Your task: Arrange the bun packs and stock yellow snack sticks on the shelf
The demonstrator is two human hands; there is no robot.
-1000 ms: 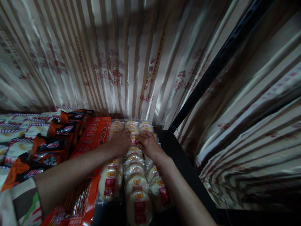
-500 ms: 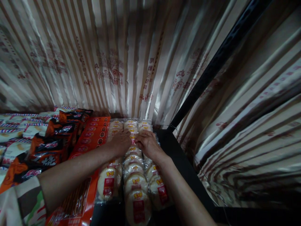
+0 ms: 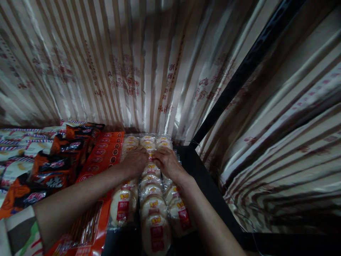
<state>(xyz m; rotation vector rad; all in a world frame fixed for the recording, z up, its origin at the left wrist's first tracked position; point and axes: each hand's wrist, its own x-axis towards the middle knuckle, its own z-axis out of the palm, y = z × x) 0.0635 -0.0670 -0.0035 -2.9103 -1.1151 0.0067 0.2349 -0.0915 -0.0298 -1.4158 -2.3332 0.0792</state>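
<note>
Round white rice crackers in clear wrappers with red and yellow labels lie overlapped in three rows: a left row [image 3: 123, 208], a middle row [image 3: 153, 206] and a right row [image 3: 179, 209]. Over the far part of the left and middle rows reaches my left hand [image 3: 135, 160], back up, its fingers bent at a rice cracker packet [image 3: 150, 156] in the middle row. From the other side my right hand [image 3: 169, 163] curls its fingers onto the same packet. The fingertips of both hands are partly hidden, and the light is dim.
Flat orange snack bags [image 3: 98, 160] lie under and beside my left forearm. Further left stand orange and black packets [image 3: 50, 165] and white packets [image 3: 18, 169]. A dark shelf post [image 3: 229, 92] slants up at right; printed curtains [image 3: 128, 71] hang behind the dark shelf surface [image 3: 194, 170].
My left forearm and sleeve have shifted slightly left and down. Both hands stay at nearly the same spot on the middle row, and the packets look unmoved.
</note>
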